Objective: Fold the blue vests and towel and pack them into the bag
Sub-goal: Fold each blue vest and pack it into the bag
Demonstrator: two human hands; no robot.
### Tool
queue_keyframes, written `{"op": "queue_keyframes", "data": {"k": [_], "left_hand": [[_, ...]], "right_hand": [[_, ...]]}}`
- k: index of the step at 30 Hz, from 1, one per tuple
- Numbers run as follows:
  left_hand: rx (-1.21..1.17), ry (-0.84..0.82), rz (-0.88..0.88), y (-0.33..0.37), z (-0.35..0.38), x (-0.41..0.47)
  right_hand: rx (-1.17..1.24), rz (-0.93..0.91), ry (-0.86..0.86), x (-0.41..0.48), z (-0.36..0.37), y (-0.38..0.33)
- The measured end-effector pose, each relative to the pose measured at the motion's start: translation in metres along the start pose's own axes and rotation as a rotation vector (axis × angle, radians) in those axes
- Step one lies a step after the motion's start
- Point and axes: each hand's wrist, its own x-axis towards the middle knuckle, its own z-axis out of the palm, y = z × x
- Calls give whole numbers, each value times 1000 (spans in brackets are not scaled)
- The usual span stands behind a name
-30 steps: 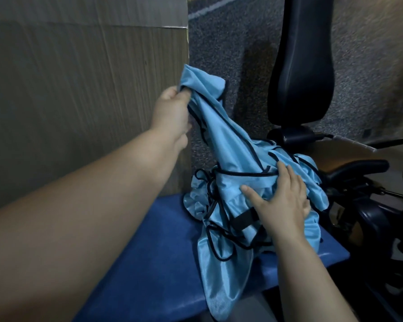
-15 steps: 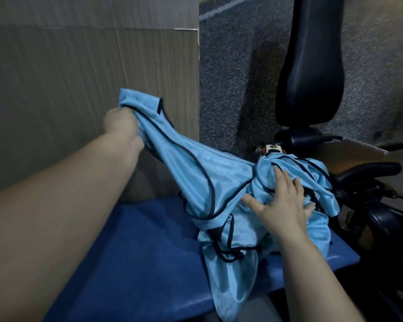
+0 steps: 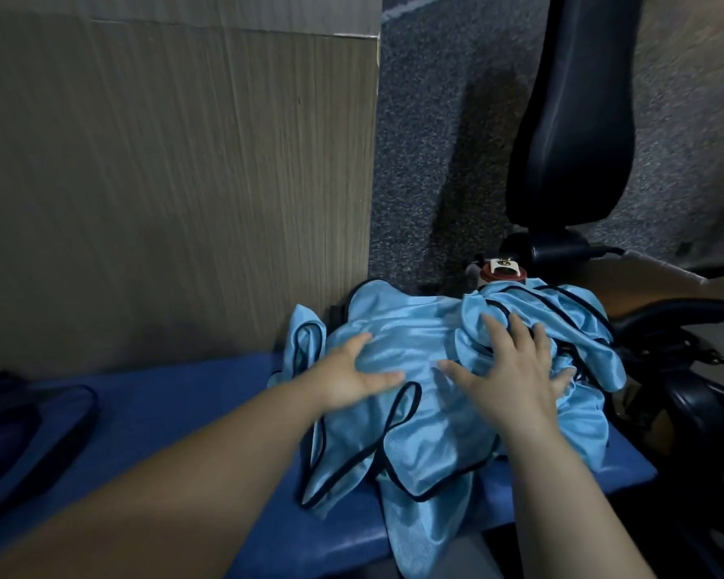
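Note:
A heap of shiny light-blue vests (image 3: pixel 427 415) with black trim lies crumpled on the right end of a blue padded bench (image 3: pixel 176 415). One vest drapes over the bench's front edge. My left hand (image 3: pixel 352 376) rests flat on the left part of the heap, fingers spread. My right hand (image 3: pixel 515 369) presses flat on the right part, fingers apart. A dark bag (image 3: pixel 22 428) with a black strap shows at the left edge, mostly out of view. No towel can be made out.
A wood-grain panel (image 3: pixel 176 181) rises right behind the bench. A black padded seat back (image 3: pixel 577 114) and black machine parts (image 3: pixel 678 319) crowd the right side. A small red-and-white object (image 3: pixel 500 271) pokes up behind the heap. Speckled grey carpet (image 3: pixel 435 140) lies beyond.
My left hand has lowered the vest it held up beside the panel and let it go. It now lies flat on the heap. My right hand stayed pressing on the pile.

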Motion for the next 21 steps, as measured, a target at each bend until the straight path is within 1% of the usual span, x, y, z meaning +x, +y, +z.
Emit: {"op": "queue_keyframes", "data": {"k": [1,3,4,6,9,11,14,18,20,21], "left_hand": [[100,22,15,-9,7,2],[223,133,68,-25,16,5],[229,205,103,-30,18,5],[158,342,155,-38,14,5],[124,475,145,-41,-6,1],[88,558,86,-43,-24,-1],[-67,656,-2,-53,-54,-4],[-394,832,-144,-65,-96,-10],[-564,833,-318,-70,-116,-12],[-554,834,-433,-75,-125,-11]], "right_hand": [[1,-4,5,0,1,1],[5,-8,8,1,2,2],[8,-6,7,1,2,2],[11,-1,5,1,2,2],[24,13,9,2,2,0],[35,27,18,2,1,-1],[49,40,26,2,1,-3],[70,53,38,0,0,-5],[75,61,41,0,-1,-6],[73,63,40,-1,-1,-7]]}}
